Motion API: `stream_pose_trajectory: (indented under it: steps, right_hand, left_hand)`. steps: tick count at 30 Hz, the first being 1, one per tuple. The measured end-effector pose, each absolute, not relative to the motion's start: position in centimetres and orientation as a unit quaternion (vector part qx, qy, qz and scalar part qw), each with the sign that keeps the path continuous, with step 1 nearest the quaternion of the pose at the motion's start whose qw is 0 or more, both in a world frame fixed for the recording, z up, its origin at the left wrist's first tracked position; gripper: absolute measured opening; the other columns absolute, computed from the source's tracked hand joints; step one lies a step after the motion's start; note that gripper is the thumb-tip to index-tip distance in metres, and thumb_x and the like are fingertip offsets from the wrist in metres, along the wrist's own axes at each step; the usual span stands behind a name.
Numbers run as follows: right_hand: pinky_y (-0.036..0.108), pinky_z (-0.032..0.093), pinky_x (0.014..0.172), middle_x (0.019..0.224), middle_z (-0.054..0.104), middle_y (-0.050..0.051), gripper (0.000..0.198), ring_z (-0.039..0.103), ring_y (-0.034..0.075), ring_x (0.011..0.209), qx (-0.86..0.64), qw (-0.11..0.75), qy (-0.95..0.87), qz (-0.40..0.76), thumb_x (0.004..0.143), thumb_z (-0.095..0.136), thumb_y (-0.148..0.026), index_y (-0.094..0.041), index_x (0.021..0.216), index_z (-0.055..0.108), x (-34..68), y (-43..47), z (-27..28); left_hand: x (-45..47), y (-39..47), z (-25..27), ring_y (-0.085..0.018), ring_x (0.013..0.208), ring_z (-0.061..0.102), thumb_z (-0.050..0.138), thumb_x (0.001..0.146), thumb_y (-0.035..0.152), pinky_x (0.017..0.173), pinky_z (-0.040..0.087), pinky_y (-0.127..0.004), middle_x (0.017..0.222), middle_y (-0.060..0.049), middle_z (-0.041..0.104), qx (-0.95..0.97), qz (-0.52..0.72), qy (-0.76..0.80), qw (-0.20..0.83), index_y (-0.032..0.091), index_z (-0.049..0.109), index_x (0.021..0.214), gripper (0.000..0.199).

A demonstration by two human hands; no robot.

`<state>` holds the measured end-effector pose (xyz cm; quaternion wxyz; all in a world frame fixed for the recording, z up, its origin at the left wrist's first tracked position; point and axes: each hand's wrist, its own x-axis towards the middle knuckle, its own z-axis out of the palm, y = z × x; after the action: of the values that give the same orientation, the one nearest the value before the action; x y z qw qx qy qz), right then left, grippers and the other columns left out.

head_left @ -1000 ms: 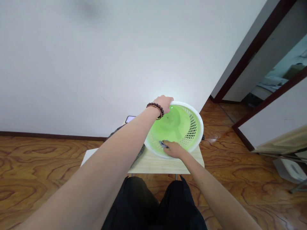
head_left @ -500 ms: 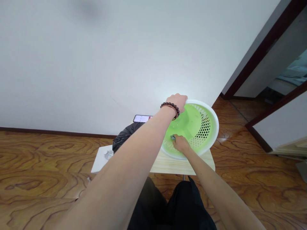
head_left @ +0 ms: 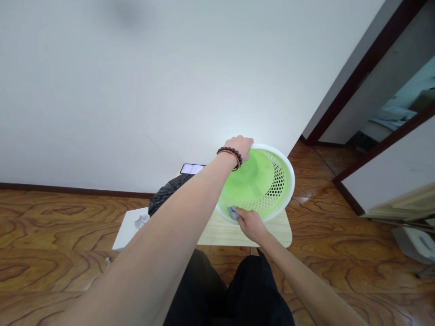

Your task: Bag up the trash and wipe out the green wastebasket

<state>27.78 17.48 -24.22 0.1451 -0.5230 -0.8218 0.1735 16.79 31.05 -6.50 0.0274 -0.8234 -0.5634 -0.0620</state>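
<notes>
Green and white, the basket (head_left: 291,179) sits just right of the frame's centre, its open mouth facing up over the pale table (head_left: 217,233). At its upper left edge the left hand (head_left: 241,146) is closed around the white rim, a beaded bracelet (head_left: 234,152) at the wrist. Below, at the basket's lower edge, the right hand (head_left: 251,222) pinches a grey cloth (head_left: 233,212) against the inner side near the rim. Left of the basket, partly behind the left forearm, lies a black bag (head_left: 166,194); a lit phone (head_left: 190,169) is just above it.
</notes>
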Motion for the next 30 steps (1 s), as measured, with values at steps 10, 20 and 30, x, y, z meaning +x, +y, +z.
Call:
stream_pose_trajectory:
  steps: [10, 20, 30]
  right_hand:
    - [0.024, 0.042, 0.078, 0.102, 0.063, 0.001, 0.033, 0.058, 0.016, 0.092, -0.494, 0.221, -0.817, 0.199, 0.083, 0.036, -0.014, -0.022, 0.109, 0.055, 30.9, 16.8, -22.0]
    - [0.028, 0.039, 0.075, 0.098, 0.064, 0.010, 0.033, 0.058, 0.020, 0.087, -0.615, -0.003, -0.780, 0.115, 0.085, 0.034, -0.018, -0.016, 0.110, 0.055, 27.3, 24.6, -26.5]
    - [0.024, 0.038, 0.078, 0.103, 0.061, 0.002, 0.038, 0.055, 0.016, 0.092, -0.488, 0.150, -0.833, 0.213, 0.081, 0.034, -0.011, -0.022, 0.112, 0.053, 29.6, 16.9, -23.0]
  left_hand:
    - [16.9, 31.3, -6.7, -0.022, 0.087, 0.056, 0.050, 0.070, 0.023, 0.072, 0.045, -0.032, 0.099, -0.008, 0.057, -0.825, -0.065, -0.560, 0.036, 0.024, 0.053, 0.106, 0.035]
    - [17.2, 30.9, -6.8, -0.023, 0.088, 0.057, 0.048, 0.072, 0.020, 0.069, 0.046, -0.033, 0.096, -0.009, 0.058, -0.826, -0.067, -0.556, 0.058, 0.023, 0.052, 0.106, 0.035]
    - [17.4, 30.6, -6.4, -0.024, 0.092, 0.055, 0.049, 0.072, 0.019, 0.075, 0.044, -0.035, 0.101, -0.009, 0.056, -0.821, -0.080, -0.564, 0.024, 0.023, 0.053, 0.107, 0.035]
